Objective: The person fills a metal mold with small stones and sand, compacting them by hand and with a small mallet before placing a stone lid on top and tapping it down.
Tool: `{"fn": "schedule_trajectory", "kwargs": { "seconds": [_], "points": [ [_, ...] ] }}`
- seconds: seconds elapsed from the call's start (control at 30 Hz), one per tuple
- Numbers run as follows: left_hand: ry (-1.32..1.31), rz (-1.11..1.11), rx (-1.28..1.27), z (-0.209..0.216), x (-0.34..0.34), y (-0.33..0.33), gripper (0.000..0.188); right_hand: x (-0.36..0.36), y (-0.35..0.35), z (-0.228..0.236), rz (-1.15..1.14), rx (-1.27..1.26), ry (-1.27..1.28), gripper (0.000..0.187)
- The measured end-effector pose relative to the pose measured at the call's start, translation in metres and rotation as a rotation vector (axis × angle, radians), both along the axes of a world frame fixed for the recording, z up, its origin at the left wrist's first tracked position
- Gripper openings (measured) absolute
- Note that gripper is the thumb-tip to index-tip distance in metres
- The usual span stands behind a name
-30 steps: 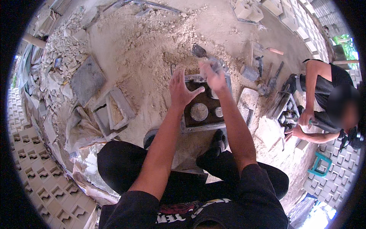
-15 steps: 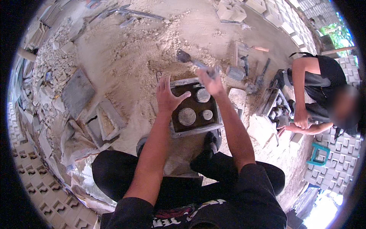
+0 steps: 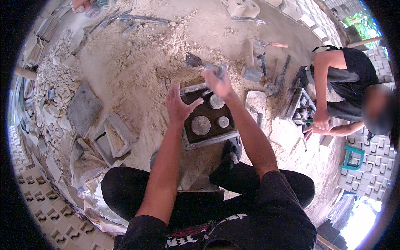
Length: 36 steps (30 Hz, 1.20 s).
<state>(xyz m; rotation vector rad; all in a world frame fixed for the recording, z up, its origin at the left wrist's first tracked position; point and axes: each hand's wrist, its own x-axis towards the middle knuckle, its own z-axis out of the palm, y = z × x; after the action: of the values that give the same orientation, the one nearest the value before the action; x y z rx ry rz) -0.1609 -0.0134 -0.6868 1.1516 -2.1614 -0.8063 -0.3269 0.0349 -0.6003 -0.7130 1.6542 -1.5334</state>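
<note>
A square metal mould (image 3: 208, 139) lies on the sand between my knees. It is filled with dark mix, and three round grey cores (image 3: 201, 125) stand in it. My left hand (image 3: 179, 108) lies flat on the mould's left rim with its fingers spread. My right hand (image 3: 218, 83) is blurred at the mould's far edge and grips the handle of a trowel (image 3: 193, 61). The trowel's dark blade points left over the sand.
At the right a crouching person (image 3: 341, 79) has both hands at another mould (image 3: 298, 106), with a teal stool (image 3: 352, 156) beside them. A mallet (image 3: 252, 74) and tools lie beyond my mould. A grey slab (image 3: 83, 108), an empty mould frame (image 3: 118, 135) and patterned blocks (image 3: 37, 196) are left.
My view has swung, so the mould sits lower and further left in the picture. Both hands stay at the mould, and the right hand with the trowel shifts slightly at the far edge.
</note>
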Motion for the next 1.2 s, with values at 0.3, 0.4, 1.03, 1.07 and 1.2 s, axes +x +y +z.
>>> {"fn": "schedule_trajectory", "kwargs": {
  "seconds": [0.3, 0.4, 1.03, 1.07, 1.2],
  "points": [
    [-0.005, 0.005, 0.023, 0.003, -0.006, 0.002, 0.103, -0.037, 0.002, -0.038, -0.088, -0.437, -0.422, 0.029],
    [0.006, 0.017, 0.032, 0.002, -0.001, 0.001, 0.101, -0.024, 0.006, -0.044, -0.456, -0.361, 0.119, 0.045],
    [-0.046, 0.013, -0.064, 0.0, -0.014, 0.001, 0.095, -0.014, 0.056, 0.007, -0.747, 0.022, 0.477, 0.045],
    [-0.08, 0.033, -0.087, -0.001, -0.01, 0.001, 0.095, -0.01, 0.056, 0.033, -0.667, -0.018, 0.349, 0.047],
    [-0.16, 0.016, -0.296, 0.006, -0.018, 0.002, 0.079, 0.013, 0.065, 0.076, -0.592, -0.035, 0.302, 0.048]
  ]
}}
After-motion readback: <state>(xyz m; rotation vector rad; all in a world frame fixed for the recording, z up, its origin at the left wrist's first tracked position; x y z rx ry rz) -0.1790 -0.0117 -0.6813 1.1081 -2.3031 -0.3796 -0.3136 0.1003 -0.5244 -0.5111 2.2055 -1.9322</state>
